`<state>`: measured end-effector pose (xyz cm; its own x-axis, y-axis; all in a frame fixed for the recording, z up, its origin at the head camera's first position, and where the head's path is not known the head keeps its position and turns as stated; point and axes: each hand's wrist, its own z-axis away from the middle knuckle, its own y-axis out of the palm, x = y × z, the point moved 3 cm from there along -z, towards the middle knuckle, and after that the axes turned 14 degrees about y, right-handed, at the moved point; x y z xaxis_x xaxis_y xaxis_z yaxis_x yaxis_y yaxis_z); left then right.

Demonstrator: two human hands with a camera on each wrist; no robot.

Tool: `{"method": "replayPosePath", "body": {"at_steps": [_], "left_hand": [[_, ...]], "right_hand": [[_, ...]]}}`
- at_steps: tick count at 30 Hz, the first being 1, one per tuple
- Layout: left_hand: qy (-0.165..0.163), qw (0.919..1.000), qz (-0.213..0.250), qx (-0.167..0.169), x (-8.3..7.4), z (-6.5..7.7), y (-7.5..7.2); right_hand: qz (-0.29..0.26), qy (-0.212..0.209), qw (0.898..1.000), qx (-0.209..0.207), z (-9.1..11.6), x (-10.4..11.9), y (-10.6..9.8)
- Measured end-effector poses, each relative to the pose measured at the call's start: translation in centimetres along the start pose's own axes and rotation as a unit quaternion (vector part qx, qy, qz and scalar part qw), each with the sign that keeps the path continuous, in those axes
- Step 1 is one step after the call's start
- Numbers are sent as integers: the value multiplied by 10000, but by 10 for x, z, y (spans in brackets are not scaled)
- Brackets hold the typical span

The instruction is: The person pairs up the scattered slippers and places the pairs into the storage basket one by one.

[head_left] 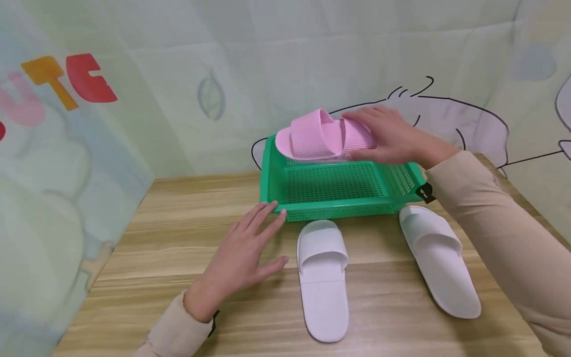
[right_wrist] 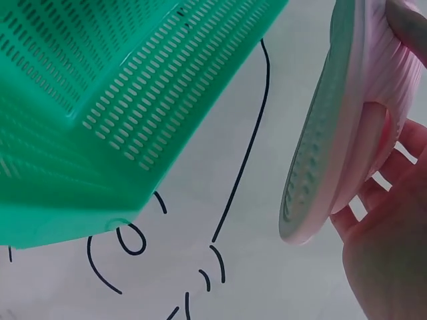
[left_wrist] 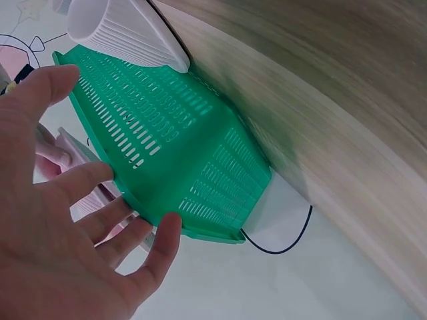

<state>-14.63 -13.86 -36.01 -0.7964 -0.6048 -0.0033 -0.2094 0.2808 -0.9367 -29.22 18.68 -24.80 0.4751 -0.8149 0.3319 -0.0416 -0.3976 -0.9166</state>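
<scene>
Pink slippers in right hand, left hand spread, only right wrist showing tread

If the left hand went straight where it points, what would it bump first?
The left hand would probably bump the near left corner of the green rectangular plastic basket; I can't tell if its fingertips touch it.

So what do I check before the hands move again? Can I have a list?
1. Right hand gripping the pink slippers: ok.
2. Room in the green basket: ok, much of its floor shows.
3. Pink slippers clear of the basket all round: cannot tell, though the right wrist view shows a gap.
4. Left hand gripping the basket: not ok, just fingertips at its rim.
5. White slippers outside the basket: ok, both on the table.
</scene>
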Motion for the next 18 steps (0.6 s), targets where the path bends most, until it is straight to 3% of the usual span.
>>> {"method": "replayPosePath", "body": {"at_steps": [10,18], "left_hand": [[100,9999,54,-123,-5,-1,-5],[71,10000,40,-33,-10,0,-8]], "right_hand": [[-240,386,9982,380,-24,-5,7],[-360,558,9969,430,-34,-14,13]]}}
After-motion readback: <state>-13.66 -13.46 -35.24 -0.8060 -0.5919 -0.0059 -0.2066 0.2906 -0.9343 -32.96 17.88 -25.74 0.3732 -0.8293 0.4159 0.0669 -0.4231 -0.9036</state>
